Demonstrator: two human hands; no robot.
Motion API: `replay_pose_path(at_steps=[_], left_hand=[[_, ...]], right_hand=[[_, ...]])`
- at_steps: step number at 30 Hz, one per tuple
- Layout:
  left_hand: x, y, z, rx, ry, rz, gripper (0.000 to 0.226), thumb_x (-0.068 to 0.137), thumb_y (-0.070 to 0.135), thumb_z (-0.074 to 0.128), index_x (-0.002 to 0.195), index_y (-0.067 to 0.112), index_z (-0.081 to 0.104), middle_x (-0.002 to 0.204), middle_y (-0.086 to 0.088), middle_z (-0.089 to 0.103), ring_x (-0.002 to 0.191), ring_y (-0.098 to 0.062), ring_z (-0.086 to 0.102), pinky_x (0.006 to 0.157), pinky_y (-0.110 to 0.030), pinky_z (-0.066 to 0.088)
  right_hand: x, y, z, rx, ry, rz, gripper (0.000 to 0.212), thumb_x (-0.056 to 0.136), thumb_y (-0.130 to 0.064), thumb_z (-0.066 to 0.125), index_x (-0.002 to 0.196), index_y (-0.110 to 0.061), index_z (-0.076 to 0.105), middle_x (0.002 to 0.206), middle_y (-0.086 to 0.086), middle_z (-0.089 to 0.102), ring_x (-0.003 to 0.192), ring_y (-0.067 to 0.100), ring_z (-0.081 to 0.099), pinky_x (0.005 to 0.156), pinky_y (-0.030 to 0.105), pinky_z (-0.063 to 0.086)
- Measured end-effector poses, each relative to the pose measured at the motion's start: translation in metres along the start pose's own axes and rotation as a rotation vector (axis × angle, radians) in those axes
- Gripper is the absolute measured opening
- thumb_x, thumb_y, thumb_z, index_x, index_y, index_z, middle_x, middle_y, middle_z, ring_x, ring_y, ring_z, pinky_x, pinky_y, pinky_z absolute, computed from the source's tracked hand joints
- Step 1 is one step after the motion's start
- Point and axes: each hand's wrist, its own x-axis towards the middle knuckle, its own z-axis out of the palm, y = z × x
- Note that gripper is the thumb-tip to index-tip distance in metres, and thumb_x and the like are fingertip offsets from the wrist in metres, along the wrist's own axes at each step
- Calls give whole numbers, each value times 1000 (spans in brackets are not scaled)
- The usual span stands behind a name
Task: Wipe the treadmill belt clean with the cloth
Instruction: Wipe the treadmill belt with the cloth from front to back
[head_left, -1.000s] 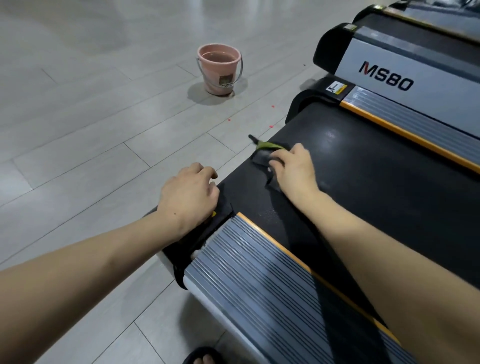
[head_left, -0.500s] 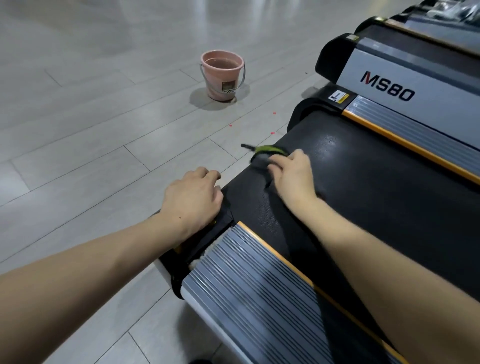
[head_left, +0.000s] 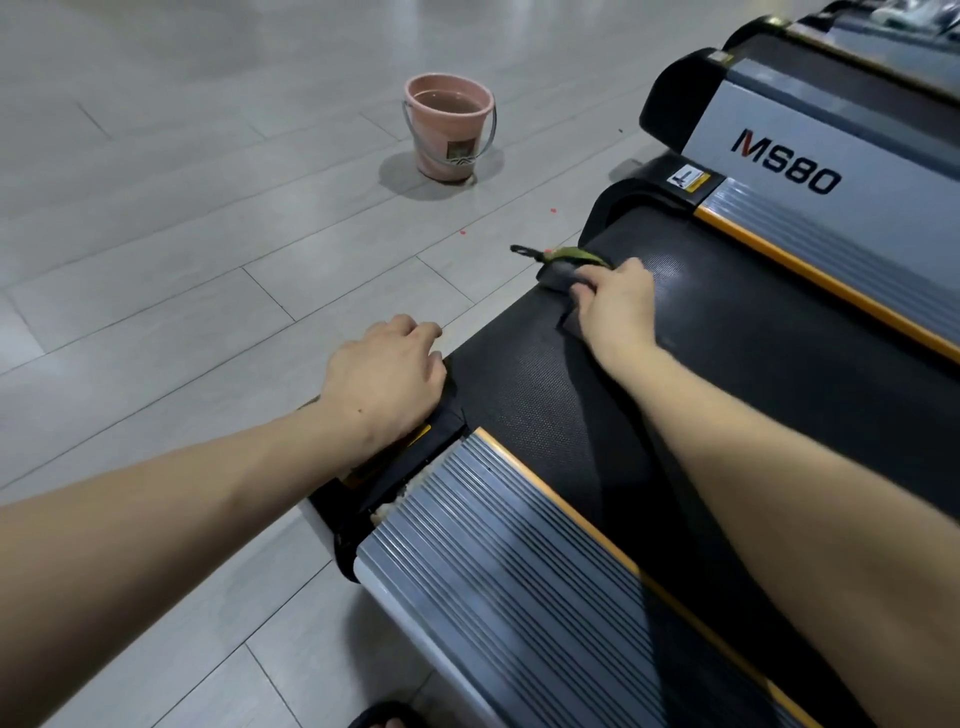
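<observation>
The black textured treadmill belt (head_left: 753, 364) runs from lower right to its rear end near the middle of the view. My right hand (head_left: 615, 306) presses a dark cloth (head_left: 558, 273) with a green edge and a small loop against the belt's rear edge. Most of the cloth is hidden under my fingers. My left hand (head_left: 387, 374) rests palm down, fingers curled, on the black rear corner cap (head_left: 415, 457) of the treadmill, holding nothing.
A pink bucket (head_left: 449, 135) holding water stands on the grey tiled floor beyond the belt end. Grey ribbed side rails (head_left: 519, 582) with orange trim flank the belt. A second treadmill marked MS80 (head_left: 784, 166) lies to the right. A sandal toe (head_left: 384, 719) shows at the bottom.
My right hand has slid the cloth along the belt's rear edge, away from my left hand toward the far corner. My left hand has stayed on the corner cap.
</observation>
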Motion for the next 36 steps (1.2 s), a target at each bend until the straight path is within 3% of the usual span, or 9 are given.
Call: replay_pose_path(at_steps=[3,7,10,16,22,26,30,33,36], left_hand=[[5,1,2,-15,8,5,43,102,37,29,139,27,48,137,1,53,122,-25,52,86,-44,49],[5,6,2,-7,13,4,43,101,38,30,138,27,48,135,0,54,123,-27,51,86,-45,48],[0,14,4,10,18,34,40,101,37,32,135,24,49,132,-1,56,120,-28,52,81,-44,48],[2,30,6,32,44,128,39,100,37,33,130,22,53,126,-3,59,113,-27,55,83,-45,49],[4,49,5,82,59,230,40,97,37,39,131,23,53,125,-4,61,117,-30,53,94,-46,45],[-4,58,11,73,39,264,40,97,37,39,131,23,53,128,-4,60,121,-29,51,98,-46,43],[-6,68,15,63,35,281,41,98,38,39,133,23,54,131,-3,59,125,-28,48,104,-45,38],[-5,73,17,73,72,315,40,97,38,39,131,23,56,130,-2,59,126,-26,47,105,-43,36],[-7,77,17,136,95,412,38,96,39,38,125,24,58,124,0,61,126,-25,48,105,-42,37]], right_hand=[[-65,-32,-6,106,-34,-249,18,87,-26,67,103,-25,76,90,14,50,85,32,50,74,33,44],[-117,-30,-30,191,-165,-516,22,93,-30,60,109,-22,73,90,6,48,87,21,47,71,29,42],[-74,2,-20,25,-55,-483,30,93,-38,51,107,-22,71,90,8,47,84,27,47,68,38,48],[-30,62,-36,-89,25,56,24,98,-36,53,110,-25,70,98,5,41,105,32,48,84,40,48],[-150,11,-56,125,-94,-310,17,91,-27,67,107,-20,72,91,6,49,87,23,47,72,31,42],[-152,36,-68,109,-168,-505,23,94,-30,61,113,-22,71,92,5,50,86,23,48,74,31,43],[-91,81,-58,-39,-16,-240,21,94,-33,59,108,-22,71,92,7,47,87,27,47,73,40,49],[-71,103,-64,-70,-2,22,21,96,-37,57,109,-26,70,96,4,45,98,27,49,81,36,47],[-96,90,-66,-41,7,43,19,94,-33,62,106,-24,72,95,5,46,96,27,50,81,34,46]])
